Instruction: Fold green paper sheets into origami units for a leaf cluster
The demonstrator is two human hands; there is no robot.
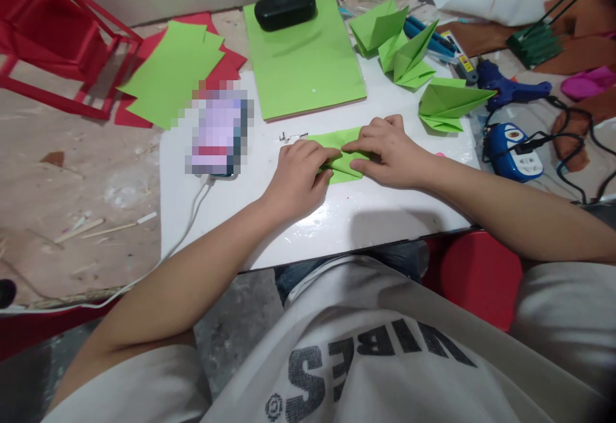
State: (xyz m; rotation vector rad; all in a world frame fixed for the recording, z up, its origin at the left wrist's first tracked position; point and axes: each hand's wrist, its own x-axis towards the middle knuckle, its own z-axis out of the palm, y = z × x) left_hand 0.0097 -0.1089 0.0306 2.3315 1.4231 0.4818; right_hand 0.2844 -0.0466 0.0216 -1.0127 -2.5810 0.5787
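A phone [219,131] is lying on the white board [337,217] off to my left. My left hand [298,176] is curling onto the green paper [332,139], pinching its left end. My right hand [389,153] is pinching the right end, both hands covering most of it. Folded green pieces [447,105] and a glue gun [510,89] are sitting further right.
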